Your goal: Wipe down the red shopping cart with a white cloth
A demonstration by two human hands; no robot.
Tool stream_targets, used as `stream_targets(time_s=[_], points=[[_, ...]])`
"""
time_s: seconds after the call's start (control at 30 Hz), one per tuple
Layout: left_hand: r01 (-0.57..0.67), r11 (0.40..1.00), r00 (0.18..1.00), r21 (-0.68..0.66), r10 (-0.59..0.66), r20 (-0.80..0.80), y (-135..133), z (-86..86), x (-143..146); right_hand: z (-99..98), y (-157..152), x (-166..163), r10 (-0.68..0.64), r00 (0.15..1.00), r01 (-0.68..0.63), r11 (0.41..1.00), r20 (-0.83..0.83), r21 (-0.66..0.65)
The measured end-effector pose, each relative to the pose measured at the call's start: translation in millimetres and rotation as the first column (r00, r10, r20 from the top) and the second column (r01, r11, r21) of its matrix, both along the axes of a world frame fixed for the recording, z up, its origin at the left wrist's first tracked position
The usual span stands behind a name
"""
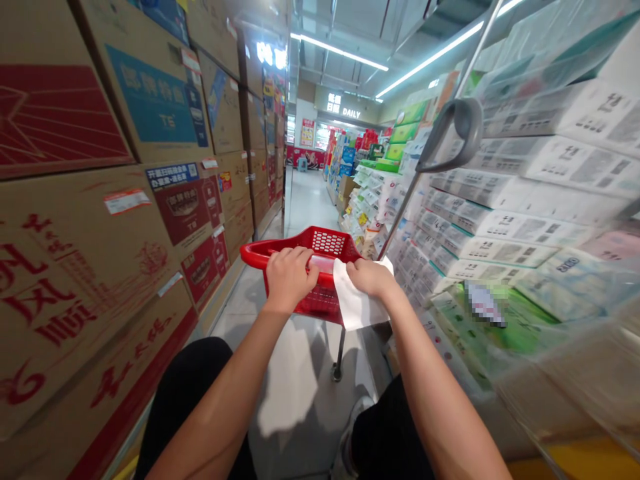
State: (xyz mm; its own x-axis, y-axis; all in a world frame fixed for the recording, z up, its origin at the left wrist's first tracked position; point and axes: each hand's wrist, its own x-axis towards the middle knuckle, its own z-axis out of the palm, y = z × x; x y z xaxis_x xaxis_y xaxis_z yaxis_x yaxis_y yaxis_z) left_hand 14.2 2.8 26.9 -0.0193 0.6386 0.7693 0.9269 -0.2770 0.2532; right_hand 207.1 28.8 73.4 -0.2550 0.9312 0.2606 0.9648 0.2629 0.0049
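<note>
A red plastic shopping basket on wheels point(327, 243) stands in the aisle just in front of me. My left hand point(289, 275) is closed over its near rim. My right hand point(369, 275) grips a white cloth point(356, 303) and presses it against the same rim, with the cloth hanging down below the hand. The basket's grey pull handle point(457, 130) rises on a metal rod to the upper right. My knees in dark trousers show at the bottom.
Stacked brown cardboard cartons point(95, 220) wall the left side. Packs of tissue paper point(525, 220) fill the shelves on the right, close to my arm. The narrow light floor point(307, 200) runs ahead to more displays and a "DAILY" sign point(345, 112).
</note>
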Motion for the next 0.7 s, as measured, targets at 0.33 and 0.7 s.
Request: stream_targets(time_s=[0.33, 0.7], points=[[0.003, 1.0, 1.0, 0.007, -0.003, 0.0, -2.6, -2.1, -3.7, -96.0, -47.4, -10.7, 0.21, 0.906, 0.076, 0.774, -0.368, 0.628], [0.033, 0.999, 0.999, 0.01, -0.032, -0.023, 5.7, -3.2, -7.7, -20.6, -29.6, -5.4, -0.12, 0.988, 0.137, 0.971, -0.095, 0.196]])
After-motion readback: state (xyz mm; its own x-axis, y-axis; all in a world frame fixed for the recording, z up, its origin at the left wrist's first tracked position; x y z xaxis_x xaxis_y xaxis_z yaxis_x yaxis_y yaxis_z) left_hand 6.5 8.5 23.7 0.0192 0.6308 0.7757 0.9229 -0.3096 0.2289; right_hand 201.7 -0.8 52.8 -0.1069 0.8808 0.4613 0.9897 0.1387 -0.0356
